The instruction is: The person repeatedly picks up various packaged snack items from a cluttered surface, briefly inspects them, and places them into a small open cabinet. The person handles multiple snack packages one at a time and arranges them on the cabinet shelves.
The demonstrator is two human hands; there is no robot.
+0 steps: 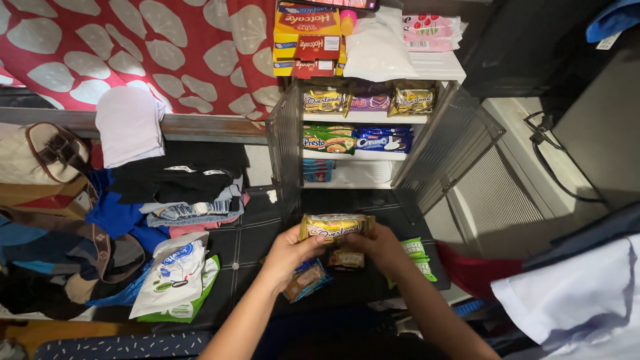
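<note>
A red curtain point(153, 47) with pale leaf shapes hangs behind a dark quilted floor mat point(247, 247), where a small white shelf unit point(437, 67) stands with both ribbed, see-through doors point(447, 150) swung open. Low in front of the shelves, both hands hold one gold snack packet point(335, 227) level, a long glossy foil pack with a brown band along its face; the left hand point(288, 252) has its grip closed on the packet's left end and the right hand point(381, 248) has its grip closed on the right end. Just below the packet and between the hands lie a small brown biscuit pack point(345, 259) and a blue-edged wrapper point(307, 280), and a green packet point(419, 257) shows beside the right wrist. Inside the unit, the upper shelf carries two more gold packets point(327, 102) with a purple pack point(370, 103) between them; the next shelf down holds a green biscuit pack point(328, 141) and a blue one point(385, 141); the lowest shelf holds a small blue pack at its left. On top of the unit sit stacked red and yellow cartons point(308, 37), a white plastic pouch point(379, 50) and a pink-printed pack point(432, 30). To the left, folded clothes point(173, 183) lie in a soft heap, with a crumpled white and blue plastic bag point(175, 270) near them.
</note>
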